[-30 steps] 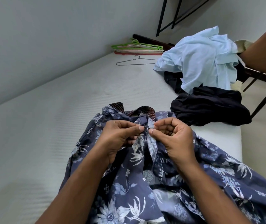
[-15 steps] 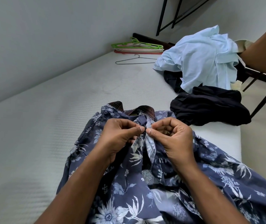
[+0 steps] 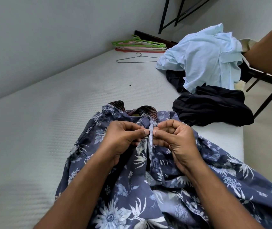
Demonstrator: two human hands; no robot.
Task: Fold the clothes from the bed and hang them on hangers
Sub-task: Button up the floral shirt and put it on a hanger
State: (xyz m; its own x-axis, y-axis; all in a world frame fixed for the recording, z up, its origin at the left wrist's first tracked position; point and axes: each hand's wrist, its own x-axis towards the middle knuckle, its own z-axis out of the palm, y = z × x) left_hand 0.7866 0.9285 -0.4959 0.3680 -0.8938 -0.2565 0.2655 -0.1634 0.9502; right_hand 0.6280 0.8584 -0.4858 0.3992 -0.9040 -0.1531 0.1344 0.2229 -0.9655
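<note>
1. A blue floral shirt [image 3: 132,195] lies at the near end of the white bed [image 3: 49,129]. Its collar [image 3: 148,110] points to the far side, and its lower part spreads toward the near right.
2. The left hand [image 3: 123,139] pinches the shirt's front edge just below the collar. Its grip is narrow, with thumb and forefinger closed on the cloth and the other fingers curled under.
3. The right hand [image 3: 176,141] holds the opposite side of the same strip in the same narrow grip, so the two thumb tips almost meet across it.
4. The collar stands partly open and shows a dark lining with red dots.
5. On the far right of the bed a light blue shirt [image 3: 206,58] sits crumpled over darker cloth. A black garment [image 3: 214,106] is bunched nearer, at the bed's right edge.
6. At the far end, by the wall, lies a stack of plastic hangers [image 3: 140,44] (green on top, pink and red beneath). A wire hanger [image 3: 136,59] lies flat just in front of it.
7. A bare arm [image 3: 267,52] crosses the upper right corner, with its hand out of view.
</note>
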